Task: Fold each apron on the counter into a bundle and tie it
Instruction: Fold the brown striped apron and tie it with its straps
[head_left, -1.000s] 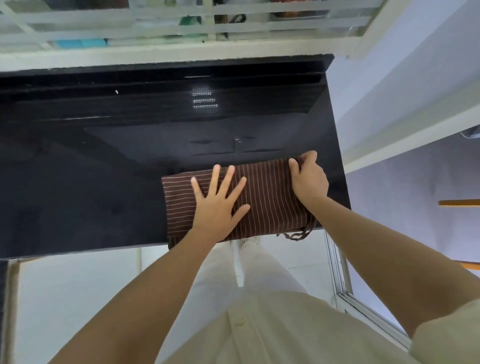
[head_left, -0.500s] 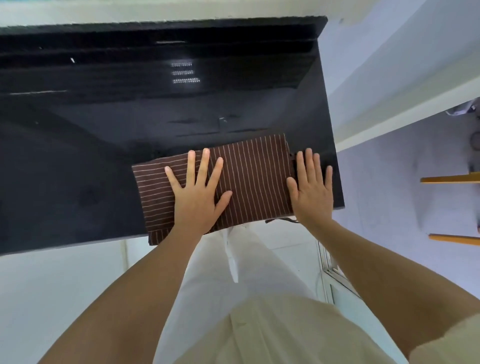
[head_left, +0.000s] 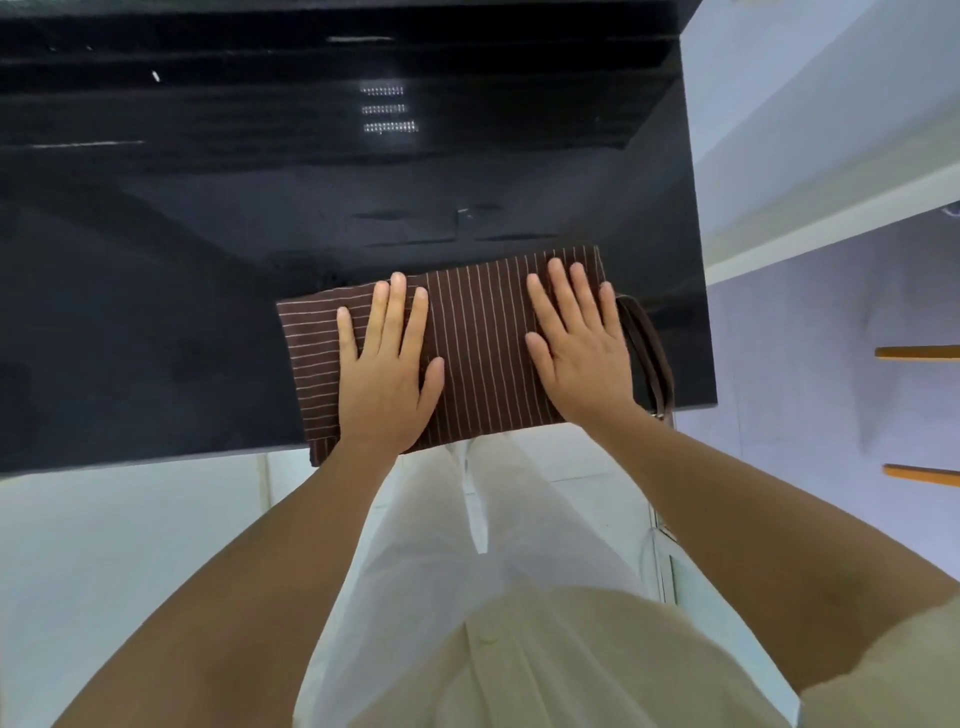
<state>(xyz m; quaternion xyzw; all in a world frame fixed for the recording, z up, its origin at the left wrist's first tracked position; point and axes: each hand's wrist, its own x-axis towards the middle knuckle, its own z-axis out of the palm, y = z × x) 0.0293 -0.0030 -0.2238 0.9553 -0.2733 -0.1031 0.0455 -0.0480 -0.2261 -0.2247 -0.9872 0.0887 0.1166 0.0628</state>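
Your right hand (head_left: 582, 353) has slid off the bare tabletop (head_left: 208, 260) onto the apron (head_left: 483, 358), joining your left hand (head_left: 387, 374).

Both hands lie flat with fingers straight, gripping nothing. They press the folded striped apron against the tabletop near its front edge, probably to flatten the layers so the next fold holds. Its near-left corner hangs just past that edge. A strap (head_left: 654, 353) loops out at the right side, lying free, likely kept clear for the tying. No container is in view.
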